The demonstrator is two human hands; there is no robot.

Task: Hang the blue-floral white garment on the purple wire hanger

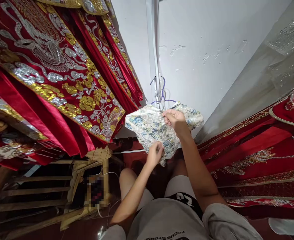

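Two hands at a small flowered garment on a hanger

The right hand (174,120) pinches the top of the pale blue-flowered garment (147,126) just under the purple hanger (162,93), which hooks on a white pole (153,50) against the white wall (206,43). The left hand (154,154) grips the garment's lower edge. Red robes (62,83) stitched in gold and silver hang at the left; more red embroidered cloth (261,156) lies at the right. A wooden rack (37,191) stands low at the left, and the person's grey shorts (166,216) show at the bottom edge.
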